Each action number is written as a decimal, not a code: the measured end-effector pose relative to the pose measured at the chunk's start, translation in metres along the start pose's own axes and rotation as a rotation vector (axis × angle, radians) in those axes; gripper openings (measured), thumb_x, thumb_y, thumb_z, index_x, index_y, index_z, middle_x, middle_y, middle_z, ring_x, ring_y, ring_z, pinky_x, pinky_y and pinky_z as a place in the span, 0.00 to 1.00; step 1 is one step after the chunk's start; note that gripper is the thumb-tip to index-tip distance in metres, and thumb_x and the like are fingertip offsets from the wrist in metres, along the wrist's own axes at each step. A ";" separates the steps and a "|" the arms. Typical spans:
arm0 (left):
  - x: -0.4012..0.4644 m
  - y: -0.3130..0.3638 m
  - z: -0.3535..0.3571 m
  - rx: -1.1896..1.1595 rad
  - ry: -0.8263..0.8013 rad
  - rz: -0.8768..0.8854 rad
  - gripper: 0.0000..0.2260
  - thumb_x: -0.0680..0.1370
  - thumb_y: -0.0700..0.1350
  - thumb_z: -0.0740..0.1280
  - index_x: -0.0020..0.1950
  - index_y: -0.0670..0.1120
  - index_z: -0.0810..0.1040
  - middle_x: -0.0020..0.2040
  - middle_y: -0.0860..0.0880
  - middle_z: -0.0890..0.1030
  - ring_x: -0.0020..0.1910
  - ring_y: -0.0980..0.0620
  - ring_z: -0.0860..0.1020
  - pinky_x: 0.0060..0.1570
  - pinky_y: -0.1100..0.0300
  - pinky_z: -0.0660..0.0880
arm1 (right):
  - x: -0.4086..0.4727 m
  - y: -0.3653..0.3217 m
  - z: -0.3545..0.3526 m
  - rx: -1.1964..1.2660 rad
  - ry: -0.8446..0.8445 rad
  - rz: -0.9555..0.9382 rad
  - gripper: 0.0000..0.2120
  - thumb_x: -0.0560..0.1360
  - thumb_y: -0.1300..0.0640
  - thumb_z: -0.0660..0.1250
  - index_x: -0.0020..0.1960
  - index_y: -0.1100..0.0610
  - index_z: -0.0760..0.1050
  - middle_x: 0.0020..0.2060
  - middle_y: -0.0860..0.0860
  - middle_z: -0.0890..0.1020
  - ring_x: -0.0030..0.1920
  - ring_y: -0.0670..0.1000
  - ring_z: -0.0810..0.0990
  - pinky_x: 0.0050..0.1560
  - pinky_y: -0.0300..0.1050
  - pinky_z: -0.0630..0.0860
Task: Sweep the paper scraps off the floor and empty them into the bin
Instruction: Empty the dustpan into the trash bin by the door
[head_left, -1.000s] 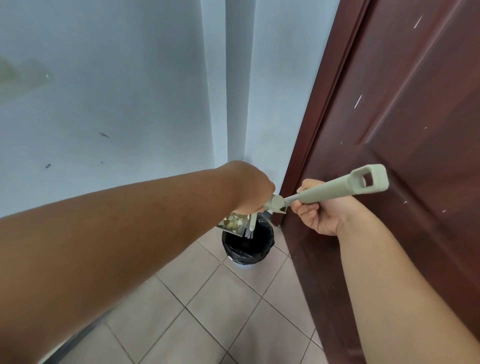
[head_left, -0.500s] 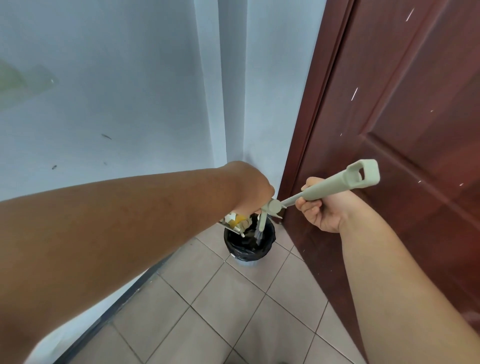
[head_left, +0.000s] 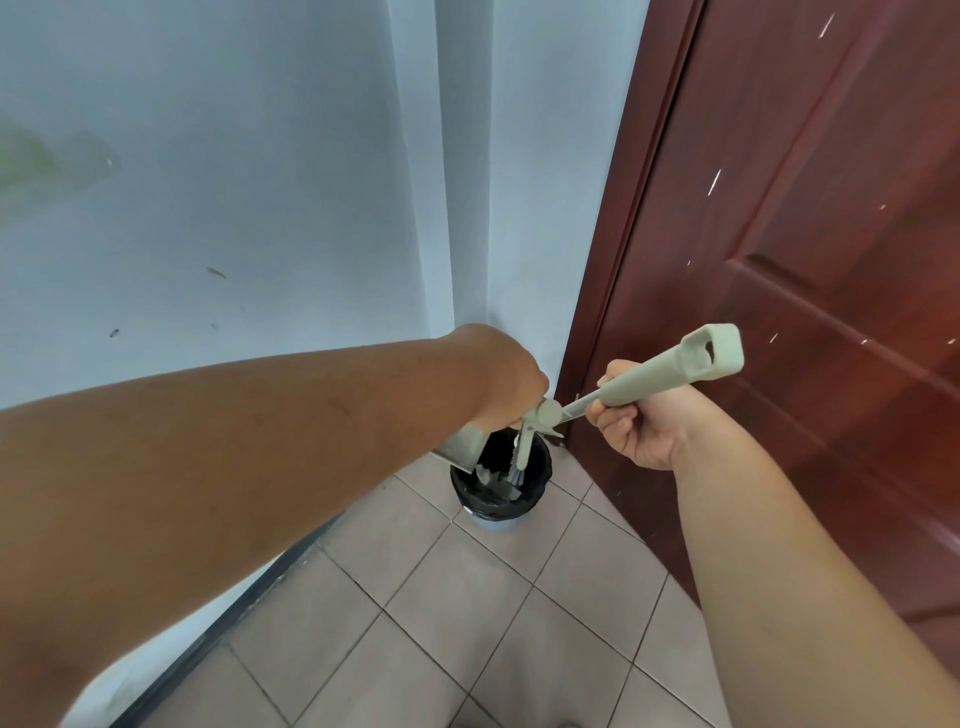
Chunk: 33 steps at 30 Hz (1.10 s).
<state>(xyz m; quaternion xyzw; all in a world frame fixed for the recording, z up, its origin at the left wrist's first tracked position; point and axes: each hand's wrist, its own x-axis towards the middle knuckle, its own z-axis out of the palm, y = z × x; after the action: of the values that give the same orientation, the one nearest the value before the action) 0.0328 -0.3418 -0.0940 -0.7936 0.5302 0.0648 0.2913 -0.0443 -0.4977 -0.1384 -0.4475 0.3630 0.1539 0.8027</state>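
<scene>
Over the black-lined bin (head_left: 500, 480), left-hand fingers (head_left: 511, 387) round the dustpan (head_left: 464, 449), right-hand fingers (head_left: 615, 415) round the broom handle (head_left: 660, 371).

A pale blue-white wall (head_left: 234, 182) fills the left and far side, with a few dark marks and a faint green smudge at its left edge. It folds into a corner (head_left: 447, 208). On the right stands a dark red-brown panelled wooden door (head_left: 805, 234), glossy and flecked with white. Beige square floor tiles (head_left: 467, 623) with dark joints lie below, and a dark skirting strip (head_left: 218, 629) runs along the wall's foot.
</scene>
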 end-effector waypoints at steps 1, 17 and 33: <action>0.000 0.000 -0.001 -0.005 0.006 -0.001 0.09 0.79 0.49 0.60 0.55 0.45 0.72 0.32 0.51 0.68 0.31 0.51 0.68 0.28 0.57 0.63 | 0.000 0.000 0.000 0.000 -0.003 0.003 0.08 0.76 0.57 0.57 0.40 0.58 0.65 0.22 0.52 0.71 0.14 0.43 0.63 0.14 0.29 0.63; -0.002 -0.005 -0.009 -0.069 0.073 -0.079 0.06 0.79 0.49 0.59 0.46 0.48 0.66 0.33 0.52 0.68 0.29 0.53 0.66 0.25 0.58 0.60 | 0.000 -0.006 0.007 -0.033 -0.039 -0.008 0.07 0.76 0.58 0.57 0.39 0.57 0.65 0.21 0.53 0.71 0.14 0.42 0.63 0.14 0.29 0.64; 0.007 -0.006 -0.005 -0.108 0.017 -0.129 0.08 0.79 0.51 0.58 0.51 0.47 0.69 0.33 0.52 0.67 0.28 0.53 0.65 0.27 0.57 0.62 | 0.039 0.015 -0.017 -0.347 0.099 0.069 0.13 0.76 0.60 0.59 0.33 0.61 0.69 0.22 0.54 0.72 0.13 0.44 0.64 0.15 0.28 0.62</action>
<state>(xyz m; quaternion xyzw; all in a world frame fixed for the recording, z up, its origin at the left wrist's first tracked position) 0.0403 -0.3483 -0.0905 -0.8411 0.4764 0.0675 0.2472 -0.0339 -0.5066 -0.1817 -0.5735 0.3855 0.2194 0.6888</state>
